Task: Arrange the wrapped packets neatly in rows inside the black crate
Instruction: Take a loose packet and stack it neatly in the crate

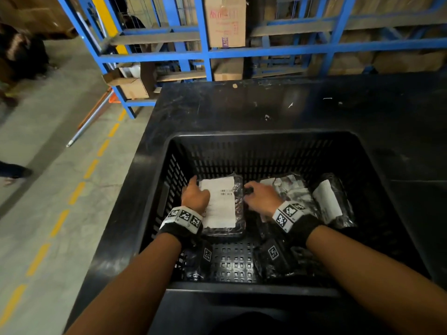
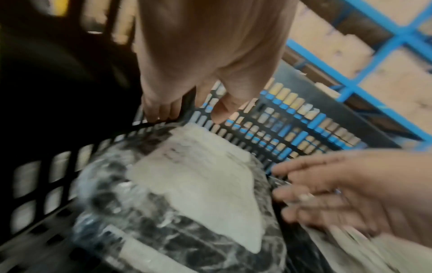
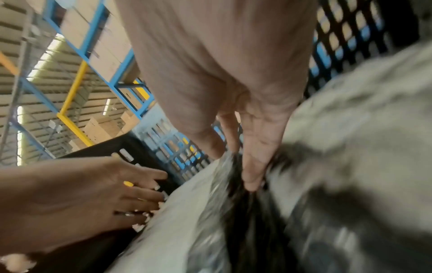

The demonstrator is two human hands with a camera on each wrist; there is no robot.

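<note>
The black crate stands on a black table, and a plastic-wrapped packet with a white label lies flat in its far left part. My left hand presses the packet's left edge next to the crate wall, its fingers reaching down beside it. My right hand touches the packet's right edge, with its fingers in the gap to a second packet. A third packet lies tilted at the right. Both wrist views are blurred.
The black table extends behind and to the right of the crate. Blue racks with cardboard boxes stand beyond it. On the left is a concrete floor with a dashed yellow line, a pole and a person.
</note>
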